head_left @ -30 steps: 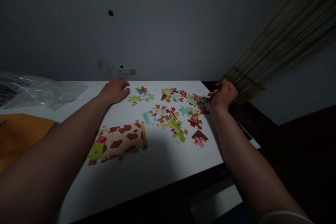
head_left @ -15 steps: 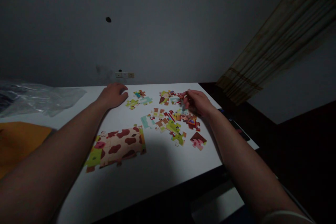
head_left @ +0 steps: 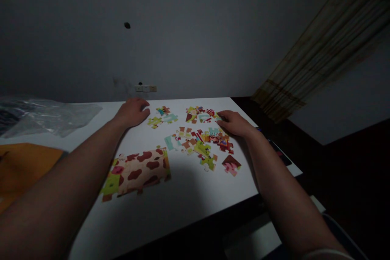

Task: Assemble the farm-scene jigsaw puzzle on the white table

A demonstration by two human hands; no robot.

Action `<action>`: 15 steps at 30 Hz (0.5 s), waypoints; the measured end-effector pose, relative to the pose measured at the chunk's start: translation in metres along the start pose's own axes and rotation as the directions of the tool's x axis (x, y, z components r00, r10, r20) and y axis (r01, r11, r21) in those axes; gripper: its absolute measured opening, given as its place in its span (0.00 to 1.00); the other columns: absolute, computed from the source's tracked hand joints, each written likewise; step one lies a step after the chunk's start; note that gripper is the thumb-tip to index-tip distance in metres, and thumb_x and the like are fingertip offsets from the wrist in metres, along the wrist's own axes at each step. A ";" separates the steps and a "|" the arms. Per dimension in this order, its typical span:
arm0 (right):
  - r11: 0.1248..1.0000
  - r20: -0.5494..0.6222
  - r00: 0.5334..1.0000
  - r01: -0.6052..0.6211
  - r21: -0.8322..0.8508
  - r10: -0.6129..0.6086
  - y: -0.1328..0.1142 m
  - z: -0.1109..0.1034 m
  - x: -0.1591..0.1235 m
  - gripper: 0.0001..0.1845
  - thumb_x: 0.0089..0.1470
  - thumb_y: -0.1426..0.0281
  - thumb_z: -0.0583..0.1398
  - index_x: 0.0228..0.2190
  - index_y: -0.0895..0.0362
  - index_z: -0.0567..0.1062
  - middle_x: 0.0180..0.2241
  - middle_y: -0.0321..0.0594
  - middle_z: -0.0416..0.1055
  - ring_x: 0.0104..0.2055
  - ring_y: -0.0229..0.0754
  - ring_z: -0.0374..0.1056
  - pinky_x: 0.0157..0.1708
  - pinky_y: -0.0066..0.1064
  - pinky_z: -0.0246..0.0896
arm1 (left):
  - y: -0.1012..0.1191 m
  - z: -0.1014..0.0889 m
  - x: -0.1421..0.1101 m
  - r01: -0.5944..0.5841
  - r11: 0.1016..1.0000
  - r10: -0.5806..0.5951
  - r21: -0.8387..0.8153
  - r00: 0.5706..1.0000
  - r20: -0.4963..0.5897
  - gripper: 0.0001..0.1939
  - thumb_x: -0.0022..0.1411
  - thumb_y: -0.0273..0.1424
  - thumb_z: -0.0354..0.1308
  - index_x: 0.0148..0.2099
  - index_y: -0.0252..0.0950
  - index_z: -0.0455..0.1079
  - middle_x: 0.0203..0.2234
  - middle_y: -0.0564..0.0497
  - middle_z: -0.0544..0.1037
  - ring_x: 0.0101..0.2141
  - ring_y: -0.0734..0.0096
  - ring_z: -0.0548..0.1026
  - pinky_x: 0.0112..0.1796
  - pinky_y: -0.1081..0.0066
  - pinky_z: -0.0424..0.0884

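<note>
The loose puzzle pieces (head_left: 210,149) lie scattered over the right half of the white worktop (head_left: 189,199), several touching or overlapping in the middle. Beyond them sits a far cluster (head_left: 191,114) in green, brown and red, and the right hand (head_left: 233,123) rests at its right end, fingertips down among the pieces. Its grip is partly curled, thumb and fingers close to one another; whether a piece is pinched there I cannot tell.

Nearer the front edge, a brown-and-pink piece (head_left: 231,165) lies just apart from the others. To the left is the joined cow section (head_left: 141,170) — a cream body with dark red patches, its pink snout beside a green part — flat on the worktop and beside the left forearm. Further back, a small group of pieces (head_left: 170,118) lies near the left hand (head_left: 134,112), which rests on the worktop with a relaxed grip, thumb parted from the fingers and nothing visible in it.

Farther out, a clear plastic bag (head_left: 73,115) and an orange item (head_left: 29,162) lie at the left. A dark flat object (head_left: 283,156) is by the right edge — partly hidden by the right forearm. Behind stand the grey wall (head_left: 195,36), with its sockets (head_left: 146,88), and a patterned curtain (head_left: 282,85).
</note>
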State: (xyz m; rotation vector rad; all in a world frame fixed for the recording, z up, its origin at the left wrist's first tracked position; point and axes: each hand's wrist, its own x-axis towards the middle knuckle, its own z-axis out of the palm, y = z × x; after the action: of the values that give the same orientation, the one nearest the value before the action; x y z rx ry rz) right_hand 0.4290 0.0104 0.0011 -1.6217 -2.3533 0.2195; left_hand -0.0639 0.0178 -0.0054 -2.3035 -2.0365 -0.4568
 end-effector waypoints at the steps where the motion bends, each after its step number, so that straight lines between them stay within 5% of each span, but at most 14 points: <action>1: 0.999 -0.003 1.000 0.022 0.034 -0.022 -0.003 0.000 0.000 0.25 0.67 0.59 0.64 0.61 0.54 0.83 0.62 0.55 0.80 0.62 0.61 0.77 0.65 0.52 0.69 | 0.000 0.000 0.000 0.001 1.000 -0.001 0.002 1.000 0.002 0.30 0.68 0.46 0.53 0.62 0.36 0.81 0.63 0.35 0.80 0.64 0.36 0.75 0.65 0.44 0.71; 9: 0.953 -0.078 0.996 0.062 0.295 -0.040 -0.020 -0.002 0.000 0.18 0.58 0.66 0.71 0.51 0.49 0.86 0.50 0.47 0.85 0.48 0.55 0.79 0.55 0.52 0.75 | 0.005 -0.005 -0.004 -0.152 0.988 0.153 -0.038 0.988 0.021 0.34 0.76 0.53 0.41 0.59 0.41 0.82 0.60 0.39 0.82 0.60 0.43 0.77 0.63 0.48 0.71; 15: 0.919 -0.175 0.984 0.052 0.392 0.019 -0.024 0.001 0.001 0.18 0.58 0.66 0.69 0.51 0.48 0.85 0.52 0.46 0.84 0.50 0.54 0.79 0.56 0.51 0.75 | 0.014 -0.007 -0.005 -0.236 0.968 0.242 -0.084 0.967 0.083 0.40 0.69 0.63 0.50 0.66 0.40 0.80 0.64 0.37 0.79 0.64 0.40 0.74 0.67 0.46 0.67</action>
State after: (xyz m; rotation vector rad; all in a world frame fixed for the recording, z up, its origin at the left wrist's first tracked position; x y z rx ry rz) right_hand 0.4072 0.0023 0.0073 -1.3645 -2.0268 0.4933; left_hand -0.0518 0.0092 0.0026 -2.6173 -1.7706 -0.4262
